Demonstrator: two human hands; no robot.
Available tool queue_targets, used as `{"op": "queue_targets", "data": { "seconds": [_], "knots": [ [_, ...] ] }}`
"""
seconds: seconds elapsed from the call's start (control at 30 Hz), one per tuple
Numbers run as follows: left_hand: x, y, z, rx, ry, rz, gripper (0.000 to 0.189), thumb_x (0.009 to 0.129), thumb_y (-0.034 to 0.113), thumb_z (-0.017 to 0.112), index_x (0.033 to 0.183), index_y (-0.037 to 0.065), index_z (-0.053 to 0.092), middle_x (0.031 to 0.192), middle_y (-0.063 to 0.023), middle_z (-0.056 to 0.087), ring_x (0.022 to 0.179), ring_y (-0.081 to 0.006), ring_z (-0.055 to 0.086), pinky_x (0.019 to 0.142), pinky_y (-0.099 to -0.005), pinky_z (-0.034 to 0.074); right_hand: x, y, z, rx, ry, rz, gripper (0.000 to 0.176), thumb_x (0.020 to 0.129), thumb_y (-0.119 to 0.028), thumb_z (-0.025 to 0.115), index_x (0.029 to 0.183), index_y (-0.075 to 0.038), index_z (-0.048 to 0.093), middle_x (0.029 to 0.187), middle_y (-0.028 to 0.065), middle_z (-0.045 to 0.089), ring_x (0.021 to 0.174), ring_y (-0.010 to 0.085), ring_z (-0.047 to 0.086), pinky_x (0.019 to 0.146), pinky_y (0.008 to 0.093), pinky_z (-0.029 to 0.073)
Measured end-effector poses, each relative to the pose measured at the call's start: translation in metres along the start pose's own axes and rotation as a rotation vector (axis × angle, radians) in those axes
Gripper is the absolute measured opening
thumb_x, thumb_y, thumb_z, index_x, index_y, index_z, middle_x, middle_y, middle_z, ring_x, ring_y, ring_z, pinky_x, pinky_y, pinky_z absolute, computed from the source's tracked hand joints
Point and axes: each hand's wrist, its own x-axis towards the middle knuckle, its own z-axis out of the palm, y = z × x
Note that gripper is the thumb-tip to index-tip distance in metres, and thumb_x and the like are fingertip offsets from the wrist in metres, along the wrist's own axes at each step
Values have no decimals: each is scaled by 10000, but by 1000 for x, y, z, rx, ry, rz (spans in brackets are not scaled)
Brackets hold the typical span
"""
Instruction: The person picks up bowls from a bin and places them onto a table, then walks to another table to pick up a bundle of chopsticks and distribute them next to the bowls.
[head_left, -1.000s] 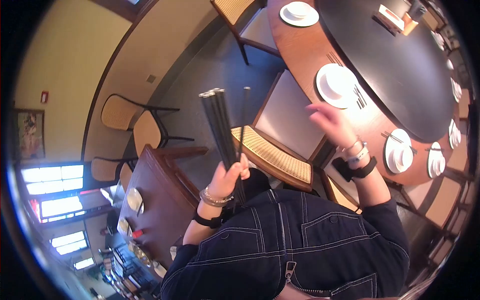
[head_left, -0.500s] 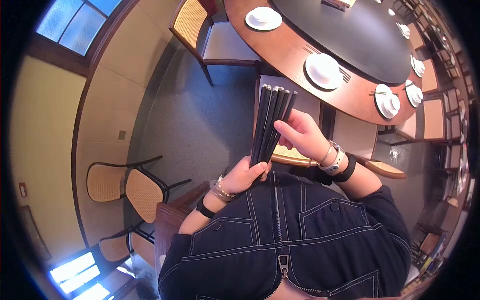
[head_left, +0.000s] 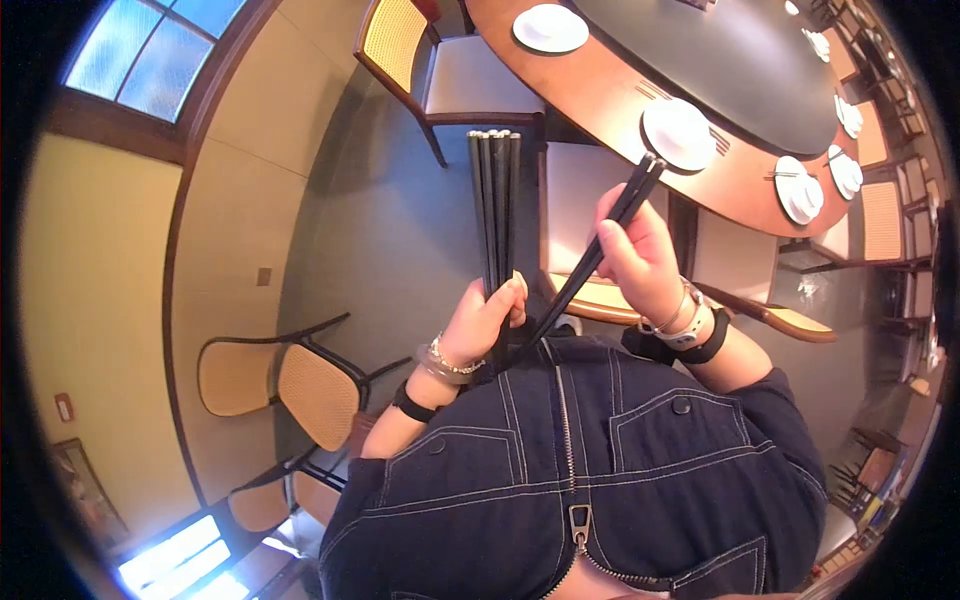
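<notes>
The left hand [head_left: 487, 320] hides the lower ends of the chopstick bundle [head_left: 494, 210] in its grip.

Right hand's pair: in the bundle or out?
Out: the right hand holds the pair tilted away from the left hand's upright bundle.

Left hand [head_left: 485, 320] and right hand [head_left: 635, 255] hover chest-high, fingers curled tight.

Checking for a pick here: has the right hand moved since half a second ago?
Yes. The right hand has drawn a pair of chopsticks off the bundle, rightward from the jacket zipper.
</notes>
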Motion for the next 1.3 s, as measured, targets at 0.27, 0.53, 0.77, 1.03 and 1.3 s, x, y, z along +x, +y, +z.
{"op": "queue_targets", "data": {
  "seconds": [0.27,0.53,0.77,1.03,1.3],
  "knots": [
    [35,34,-101,-216,-220,124,317,878,271,367,619,89,336,592,7,327,526,-96,317,680,-320,411,81,49,47,5,56,106,78,823,-135,461,835,-76,410,644,-37,400,475,31,385,426,171,353],
    [73,108,-244,-316,-534,73,308,856,276,388,611,104,315,601,18,296,525,-91,289,865,-377,319,197,88,132,-212,217,89,86,828,-161,457,801,-89,418,651,-31,429,465,34,393,420,160,347],
    [85,139,-310,-273,-606,47,319,843,279,428,615,76,337,606,1,317,544,-104,282,514,-242,269,248,97,208,-94,154,137,123,821,-160,486,851,-67,410,653,-27,431,489,50,427,458,191,388],
    [117,174,-336,-67,-663,9,310,839,273,437,620,62,371,600,2,338,549,-102,291,522,-230,274,280,52,187,-1499,42,-595,466,634,-222,658,1043,-79,485,944,117,494,843,253,485,888,434,279],
    [198,183,-349,224,-678,-267,244,827,270,480,716,55,453,643,31,391,588,-74,340,548,-217,312,310,92,126,-1422,-572,-273,363,716,-196,503,1077,-213,534,671,47,547,599,222,562,508,334,446]
  ]
}}
